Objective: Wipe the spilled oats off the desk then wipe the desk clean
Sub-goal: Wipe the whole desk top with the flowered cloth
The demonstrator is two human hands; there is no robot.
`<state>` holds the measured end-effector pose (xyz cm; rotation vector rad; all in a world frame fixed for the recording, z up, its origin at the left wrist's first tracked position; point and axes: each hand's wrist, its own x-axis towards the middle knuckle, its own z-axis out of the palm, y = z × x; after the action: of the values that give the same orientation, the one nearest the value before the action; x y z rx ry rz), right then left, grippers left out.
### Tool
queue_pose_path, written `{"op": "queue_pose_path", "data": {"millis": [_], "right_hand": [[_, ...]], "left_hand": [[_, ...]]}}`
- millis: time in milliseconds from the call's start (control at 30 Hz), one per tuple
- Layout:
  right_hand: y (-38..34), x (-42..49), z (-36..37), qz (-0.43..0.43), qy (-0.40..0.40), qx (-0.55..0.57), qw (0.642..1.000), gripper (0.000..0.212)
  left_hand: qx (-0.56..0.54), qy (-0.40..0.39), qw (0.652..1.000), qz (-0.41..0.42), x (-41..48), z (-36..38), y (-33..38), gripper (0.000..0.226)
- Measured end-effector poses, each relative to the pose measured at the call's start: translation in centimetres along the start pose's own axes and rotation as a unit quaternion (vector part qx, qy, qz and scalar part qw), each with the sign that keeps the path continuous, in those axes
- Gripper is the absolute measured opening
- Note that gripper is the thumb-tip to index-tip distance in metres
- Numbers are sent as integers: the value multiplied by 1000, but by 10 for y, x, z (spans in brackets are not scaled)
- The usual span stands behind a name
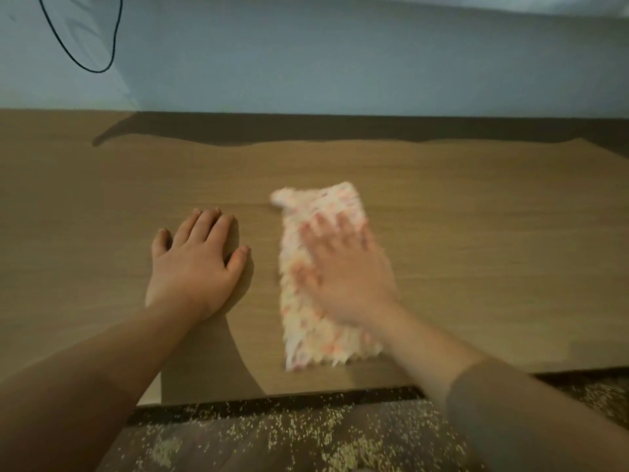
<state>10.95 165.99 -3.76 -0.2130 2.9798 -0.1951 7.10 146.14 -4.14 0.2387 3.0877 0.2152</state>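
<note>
Far left, a black cable [114, 35] loops, cut off at the top. The left hand [195, 264] lies flat on the worktop [476, 233], fingers [211, 226] straight. Beside it the blurred right hand [343, 277] presses flat, fingers released, on a pink-flecked cloth [335, 202], hiding its middle. Oats [166, 451] litter the floor [245, 451] below.

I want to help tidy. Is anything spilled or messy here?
Yes: oats lie scattered over the floor below the near edge of the desk. No oats show on the desk top, where the right hand presses a cloth.
</note>
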Motion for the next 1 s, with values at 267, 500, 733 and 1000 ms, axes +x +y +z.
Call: {"op": "queue_pose_path", "data": {"millis": [267, 500, 733, 1000], "right_hand": [[58, -8, -3, 115, 15, 2, 993, 54], [32, -13, -3, 150, 26, -6, 988, 58], [-19, -2, 5, -9, 33, 25, 999, 55], [36, -56, 1, 164, 0, 1, 987, 60]], "left_hand": [[-2, 7, 1000, 0, 0, 0, 1, 58], [-4, 13, 1000, 6, -1, 2, -1, 58], [-3, 11, 1000, 2, 1, 2, 0, 57], [3, 13, 1000, 5, 0, 2, -2, 58]]}}
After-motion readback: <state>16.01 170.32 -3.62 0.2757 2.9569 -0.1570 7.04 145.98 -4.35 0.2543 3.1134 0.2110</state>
